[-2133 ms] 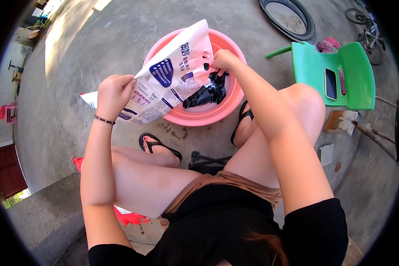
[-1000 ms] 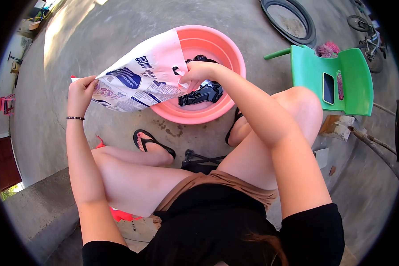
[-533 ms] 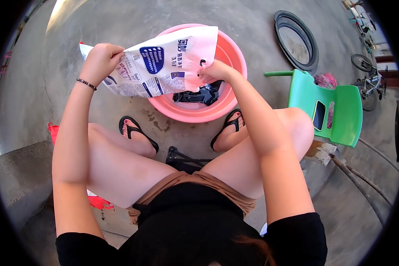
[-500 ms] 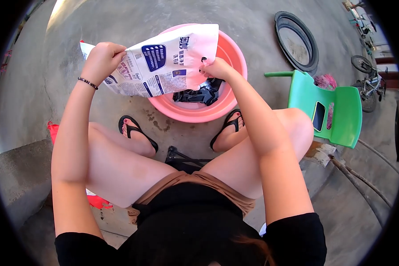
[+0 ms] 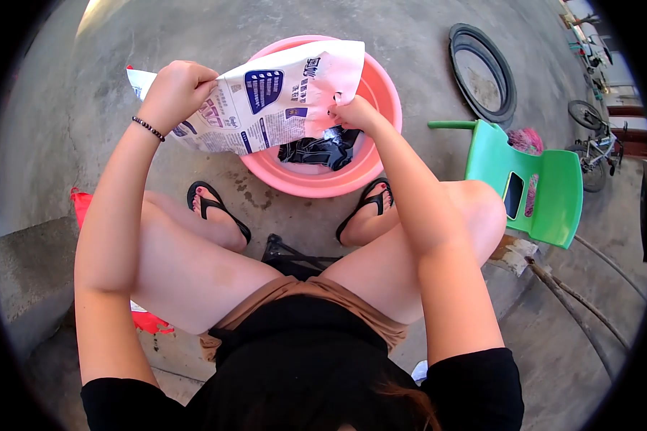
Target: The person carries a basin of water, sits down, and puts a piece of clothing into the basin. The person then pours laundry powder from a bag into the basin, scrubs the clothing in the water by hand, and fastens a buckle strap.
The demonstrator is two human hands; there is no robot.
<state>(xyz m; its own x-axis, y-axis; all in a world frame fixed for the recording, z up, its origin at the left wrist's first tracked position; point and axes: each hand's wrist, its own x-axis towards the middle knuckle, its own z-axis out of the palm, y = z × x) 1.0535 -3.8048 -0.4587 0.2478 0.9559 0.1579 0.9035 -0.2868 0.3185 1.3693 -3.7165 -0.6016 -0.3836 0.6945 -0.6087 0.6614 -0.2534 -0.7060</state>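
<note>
The left hand [image 5: 177, 90] pinches the edge of a big white bag [image 5: 269, 118] with blue words on it. The right hand [image 5: 354, 111] holds the bag's other end, over a pink tub [image 5: 313, 188]. Dark cloth [image 5: 320, 151] lies in the tub. A phone [image 5: 513, 195] sits on a green chair [image 5: 562, 197]. A black tire [image 5: 502, 115] lies near the chair.

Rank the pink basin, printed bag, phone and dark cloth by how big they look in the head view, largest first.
1. Pink basin and printed bag: too alike to rank; the bag overlaps the basin.
2. Dark cloth
3. Phone
</note>
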